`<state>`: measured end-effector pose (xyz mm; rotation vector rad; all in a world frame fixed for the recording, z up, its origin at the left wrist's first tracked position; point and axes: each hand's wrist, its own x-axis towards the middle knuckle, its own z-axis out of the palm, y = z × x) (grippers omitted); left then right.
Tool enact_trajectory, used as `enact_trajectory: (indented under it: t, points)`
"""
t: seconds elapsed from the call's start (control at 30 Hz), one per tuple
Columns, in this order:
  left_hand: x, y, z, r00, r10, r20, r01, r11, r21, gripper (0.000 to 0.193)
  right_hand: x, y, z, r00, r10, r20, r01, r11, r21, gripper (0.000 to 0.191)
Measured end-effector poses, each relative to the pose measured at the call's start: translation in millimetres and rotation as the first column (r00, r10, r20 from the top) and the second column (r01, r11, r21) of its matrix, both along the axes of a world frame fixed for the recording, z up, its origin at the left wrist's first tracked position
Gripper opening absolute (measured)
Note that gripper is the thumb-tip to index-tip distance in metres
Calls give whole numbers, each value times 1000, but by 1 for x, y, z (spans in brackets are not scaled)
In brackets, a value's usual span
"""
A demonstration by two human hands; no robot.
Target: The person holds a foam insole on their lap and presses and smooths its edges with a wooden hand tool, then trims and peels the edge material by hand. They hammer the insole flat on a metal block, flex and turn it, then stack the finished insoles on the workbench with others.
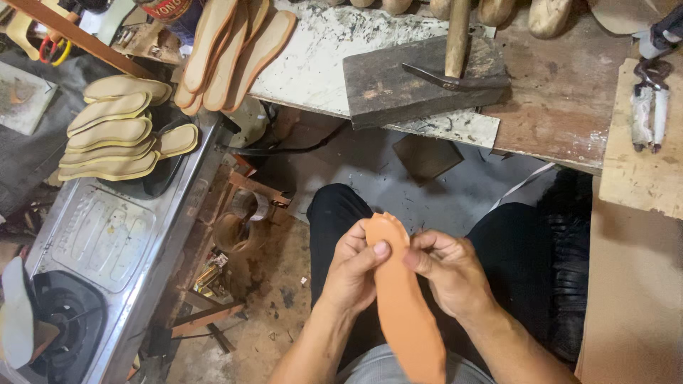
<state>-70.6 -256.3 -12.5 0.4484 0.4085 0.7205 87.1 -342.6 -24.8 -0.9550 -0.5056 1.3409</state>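
Cluttered shoemaking bench (562,92) is seen from above. An orange insole (402,299) is held over the lap, pinched near its notched tip by the left hand (353,267) and right hand (445,270), face up as for inspection. Finished insoles (114,128) are stacked left.

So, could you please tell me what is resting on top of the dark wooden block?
A hammer lies on the dark wooden block, its wooden handle pointing away. The block hides the speckled white board beneath it.

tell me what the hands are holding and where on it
Both hands, left hand and right hand, pinch an orange shoe insole near its notched upper end.
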Motion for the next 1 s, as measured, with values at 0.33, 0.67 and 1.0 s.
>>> enact_trajectory:
  t: [0.33,0.67,1.0]
  points:
    - [2,-1,-2,999,-30,-28,31,999,40,27,0,0,-7,987,-61,148,69,996,-52,14]
    - [7,10,-12,992,117,-53,-112,990,90,26,-2,-4,-11,998,56,34,-51,988,-144,18]
    - [16,12,-17,989,143,-27,-138,983,124,29,-7,-11,-13,934,102,-343,-201,942,-268,24]
